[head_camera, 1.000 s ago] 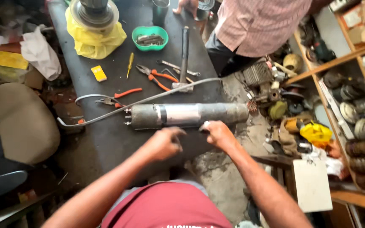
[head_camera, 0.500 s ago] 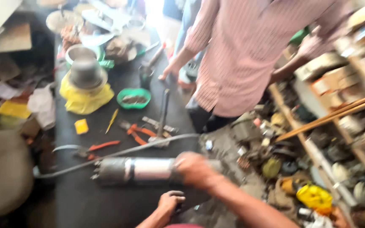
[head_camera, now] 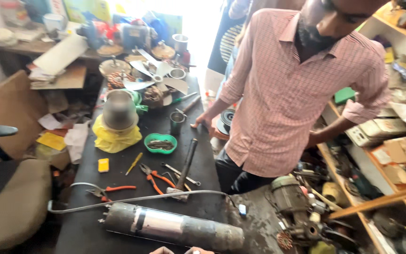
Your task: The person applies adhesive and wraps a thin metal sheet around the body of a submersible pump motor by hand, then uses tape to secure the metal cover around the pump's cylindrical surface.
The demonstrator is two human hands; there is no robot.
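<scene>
Lying just above both hands point(head_camera: 180, 250), the metal cylinder point(head_camera: 172, 226).

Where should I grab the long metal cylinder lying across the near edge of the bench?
Probably grip the long metal cylinder around its shiny middle band, coming from above on the near side. It lies flat; the wired left end and the dirty, rounded right end look poorer holds.

Workshop clutter around a green bowl

The green bowl point(head_camera: 160, 143) sits on the dark surface point(head_camera: 118, 188); a yellow cloth point(head_camera: 116, 138) lies just left of it, orange-handled pliers point(head_camera: 153, 178) and a hammer point(head_camera: 184, 169) nearer the camera, and a person in a checked shirt point(head_camera: 292, 99) stands to its right.
</scene>
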